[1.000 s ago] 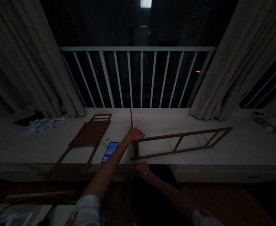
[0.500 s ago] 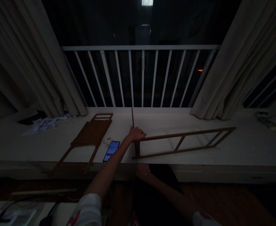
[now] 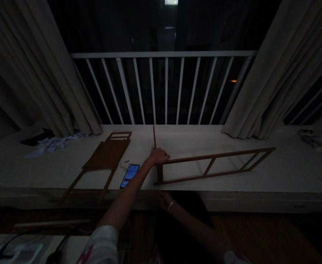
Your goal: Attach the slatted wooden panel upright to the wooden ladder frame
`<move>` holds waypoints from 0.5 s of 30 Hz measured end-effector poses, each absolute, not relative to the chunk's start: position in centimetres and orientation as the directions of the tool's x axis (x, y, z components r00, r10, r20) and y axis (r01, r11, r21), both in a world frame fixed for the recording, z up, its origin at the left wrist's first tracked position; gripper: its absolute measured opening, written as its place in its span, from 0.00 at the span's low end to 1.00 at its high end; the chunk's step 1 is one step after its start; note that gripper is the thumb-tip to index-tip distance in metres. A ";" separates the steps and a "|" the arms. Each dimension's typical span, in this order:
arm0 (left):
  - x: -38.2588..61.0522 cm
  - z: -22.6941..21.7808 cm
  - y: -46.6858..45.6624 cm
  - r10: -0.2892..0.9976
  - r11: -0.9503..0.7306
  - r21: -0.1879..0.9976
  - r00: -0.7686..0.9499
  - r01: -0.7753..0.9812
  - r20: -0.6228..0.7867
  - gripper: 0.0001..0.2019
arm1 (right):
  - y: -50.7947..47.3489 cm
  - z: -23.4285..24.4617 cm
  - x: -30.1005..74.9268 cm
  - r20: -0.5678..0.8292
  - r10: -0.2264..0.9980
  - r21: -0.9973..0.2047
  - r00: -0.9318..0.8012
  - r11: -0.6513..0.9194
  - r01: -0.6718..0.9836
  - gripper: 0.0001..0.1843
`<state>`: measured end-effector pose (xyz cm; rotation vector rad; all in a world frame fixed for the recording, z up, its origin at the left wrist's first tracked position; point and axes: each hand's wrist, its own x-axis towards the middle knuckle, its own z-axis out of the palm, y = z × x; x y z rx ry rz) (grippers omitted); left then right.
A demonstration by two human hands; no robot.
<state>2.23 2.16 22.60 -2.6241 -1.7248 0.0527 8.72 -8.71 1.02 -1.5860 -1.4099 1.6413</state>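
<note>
A brown wooden frame with crossbars stands on its long edge on the white ledge, running off to the right. My left hand is closed around its near-left corner, where a thin wooden bar sticks out toward the window. Just below that corner, in front of the ledge edge, is my right hand, its fingers curled together. A thin line seems to run from them up to the frame's lower end, too dark to make out. A second wooden piece with a flat panel lies to the left, its legs overhanging the edge.
A lit phone lies left of my left forearm, with small dark bits beside it. Crumpled papers are at the far left. White railings and curtains border the window behind the ledge.
My right hand has turned slightly at the wrist and its bracelet shows more clearly. My left hand and the wooden frame have stayed where they were.
</note>
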 end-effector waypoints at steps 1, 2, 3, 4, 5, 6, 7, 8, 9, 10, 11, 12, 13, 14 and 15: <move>2.2 22.6 2.1 0.918 -0.396 -0.024 0.395 0.918 -0.031 0.21 | -8.6 1.0 8.9 -0.472 0.843 -0.869 -0.259 -0.395 0.298 0.17; 2.3 22.6 2.1 0.918 -0.395 -0.028 0.394 0.918 -0.032 0.21 | -8.5 1.0 9.1 -0.487 0.828 -0.865 -0.278 -0.414 0.283 0.17; 2.3 22.7 2.1 0.918 -0.396 -0.029 0.395 0.918 -0.032 0.21 | -8.3 1.0 9.3 -0.500 0.815 -0.860 -0.293 -0.429 0.275 0.17; 2.2 22.7 2.0 0.918 -0.397 -0.028 0.396 0.917 -0.030 0.21 | -8.2 1.1 9.5 -0.510 0.805 -0.856 -0.304 -0.440 0.272 0.17; 2.2 22.7 2.0 0.916 -0.401 -0.025 0.400 0.916 -0.027 0.21 | -8.2 1.1 9.6 -0.516 0.799 -0.852 -0.309 -0.445 0.275 0.17; 2.2 22.7 2.0 0.915 -0.403 -0.022 0.403 0.915 -0.024 0.21 | -8.1 1.1 9.8 -0.520 0.796 -0.850 -0.310 -0.445 0.283 0.17; 2.2 22.7 2.0 0.915 -0.404 -0.019 0.404 0.914 -0.024 0.22 | -8.1 1.2 9.8 -0.520 0.797 -0.848 -0.307 -0.439 0.296 0.17; 2.2 22.7 2.0 0.915 -0.404 -0.016 0.404 0.915 -0.024 0.22 | -8.2 1.2 9.9 -0.518 0.802 -0.847 -0.300 -0.429 0.315 0.16; 2.1 22.7 2.0 0.915 -0.403 -0.013 0.402 0.915 -0.026 0.22 | -8.2 1.3 9.9 -0.511 0.809 -0.846 -0.289 -0.413 0.337 0.16; 2.1 22.7 2.1 0.916 -0.402 -0.012 0.401 0.916 -0.025 0.22 | -8.2 1.3 9.9 -0.500 0.820 -0.845 -0.277 -0.393 0.362 0.16; 2.1 22.7 2.1 0.916 -0.402 -0.012 0.401 0.916 -0.023 0.22 | -8.2 1.4 9.9 -0.486 0.833 -0.843 -0.262 -0.369 0.392 0.15; 2.1 22.6 2.1 0.915 -0.404 -0.012 0.403 0.915 -0.018 0.22 | -8.2 1.5 9.9 -0.471 0.846 -0.838 -0.248 -0.342 0.425 0.15; 2.1 22.6 2.1 0.914 -0.407 -0.013 0.406 0.914 -0.016 0.23 | -8.2 1.6 9.9 -0.456 0.858 -0.829 -0.236 -0.313 0.463 0.15; 2.1 22.5 2.1 0.912 -0.409 -0.015 0.409 0.912 -0.015 0.23 | -8.2 1.7 9.9 -0.443 0.868 -0.815 -0.225 -0.285 0.505 0.14; 2.1 22.5 2.2 0.911 -0.412 -0.019 0.411 0.911 -0.014 0.23 | -8.2 1.9 10.0 -0.433 0.875 -0.795 -0.218 -0.256 0.550 0.14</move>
